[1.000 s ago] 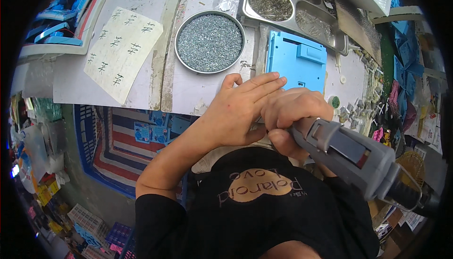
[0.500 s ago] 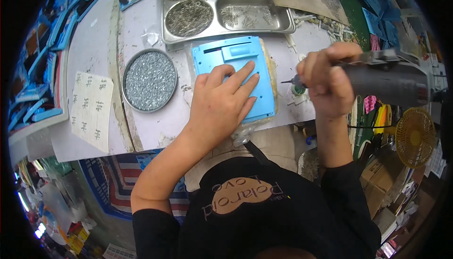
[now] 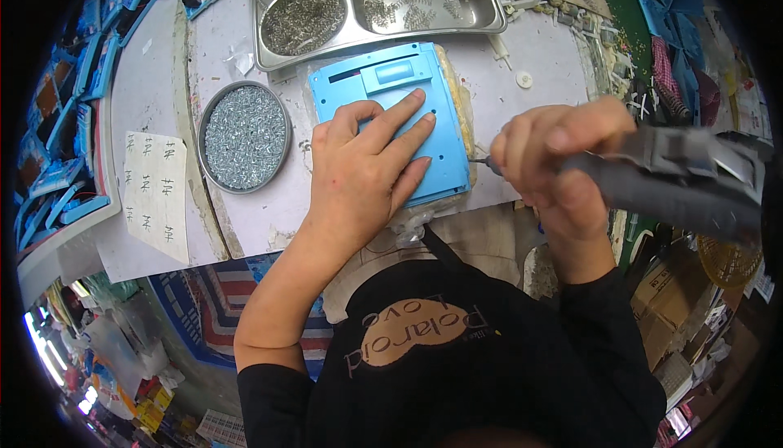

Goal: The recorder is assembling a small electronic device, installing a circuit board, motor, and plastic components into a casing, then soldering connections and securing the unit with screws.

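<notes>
a pale desk (image 3: 546,50) spans the scene, worn and seamed on its left part. on its far side sits a steel compartment tray (image 3: 349,30), with loose springs (image 3: 412,7) in its wide section. a grey power screwdriver (image 3: 669,183) extends toward the right, gripped by the right hand (image 3: 563,146), whose fingers are clamped around its front end. the flat blue plastic casing (image 3: 436,138) lies near the desk's front edge, just below the tray and slightly turned, on a yellowish pad (image 3: 457,89) that shows along its right side. the left hand (image 3: 359,154) rests on the casing's upper face, fingers apart, two of them stretched toward the upper right. to the left, a sheet of paper (image 3: 155,195) with handwritten marks lies flat; between it and the left hand stands a round dish (image 3: 245,191) full of small silvery screws (image 3: 245,138). a small white disc (image 3: 524,79) lies beyond the right hand. smallest is the thin driver bit (image 3: 481,161), pointing at the casing's right edge; whether it touches, i cannot tell.
</notes>
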{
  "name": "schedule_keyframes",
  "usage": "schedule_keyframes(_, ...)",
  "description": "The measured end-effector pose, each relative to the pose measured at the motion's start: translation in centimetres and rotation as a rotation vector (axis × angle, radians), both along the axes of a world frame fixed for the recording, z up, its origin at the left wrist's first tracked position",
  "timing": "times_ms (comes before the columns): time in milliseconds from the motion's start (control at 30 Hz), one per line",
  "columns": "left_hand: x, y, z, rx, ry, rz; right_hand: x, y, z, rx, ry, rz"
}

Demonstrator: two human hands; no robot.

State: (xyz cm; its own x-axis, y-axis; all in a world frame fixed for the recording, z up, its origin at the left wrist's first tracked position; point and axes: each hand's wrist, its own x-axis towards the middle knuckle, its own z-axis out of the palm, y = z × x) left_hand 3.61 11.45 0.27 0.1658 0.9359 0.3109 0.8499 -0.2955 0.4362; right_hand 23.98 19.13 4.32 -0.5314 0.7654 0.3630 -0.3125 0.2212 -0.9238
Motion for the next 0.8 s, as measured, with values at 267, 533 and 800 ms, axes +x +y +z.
schedule_keyframes(267,0.0,0.1,0.0,0.013,-0.001,0.000,-0.9,2.3,0.0,0.115,0.049,-0.003)
schedule_keyframes(533,0.1,0.0,0.1,-0.016,-0.038,0.005,-3.6,5.8,-1.3,0.225,-0.041,-0.010)
schedule_keyframes(800,0.0,-0.2,0.1,-0.011,-0.050,0.004,-4.2,6.9,-1.4,0.218,-0.028,0.009)
